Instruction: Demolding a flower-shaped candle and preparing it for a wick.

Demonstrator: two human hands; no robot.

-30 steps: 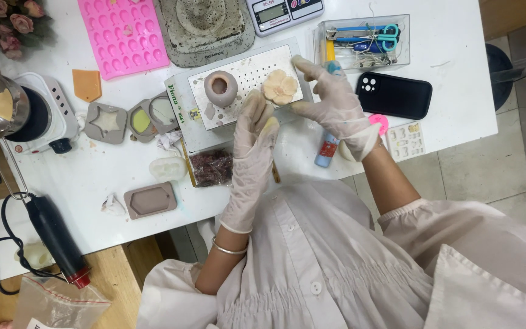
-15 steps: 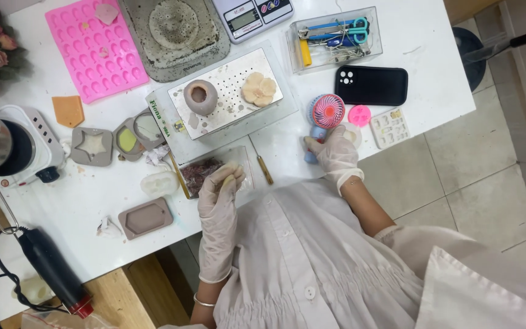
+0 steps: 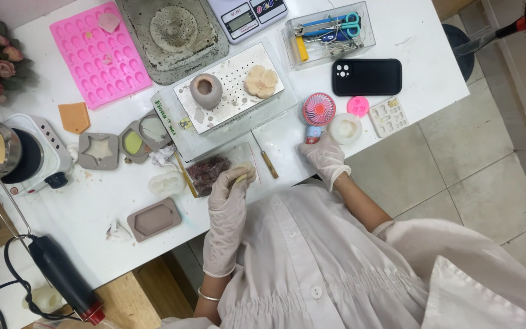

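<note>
My right hand (image 3: 324, 157), in a white glove, is closed around the blue handle of a small hand-held fan (image 3: 318, 110) with a pink round head, near the table's front edge. My left hand (image 3: 229, 198), also gloved, lies with its fingers together, the tips bent over the near edge of a clear box of dark red dried petals (image 3: 209, 170). There is a cream-yellow patch at those fingertips; I cannot tell if it is a held piece. A thin tool with a wooden handle (image 3: 267, 161) lies between my hands. A cream flower shape (image 3: 261, 81) and a grey round mould (image 3: 206, 90) sit on a perforated white plate (image 3: 234, 72).
Behind the fan lie a black phone (image 3: 366, 77), a clear box of scissors and tools (image 3: 327, 33), a white round mould (image 3: 344, 128) and a scale (image 3: 246, 17). To the left are a pink mould sheet (image 3: 100, 53), grey moulds (image 3: 98, 150), a hot plate (image 3: 31, 155) and a heat gun (image 3: 65, 280).
My right hand came off the perforated plate to the fan's handle and stood the fan up. My left hand drew back to the petal box.
</note>
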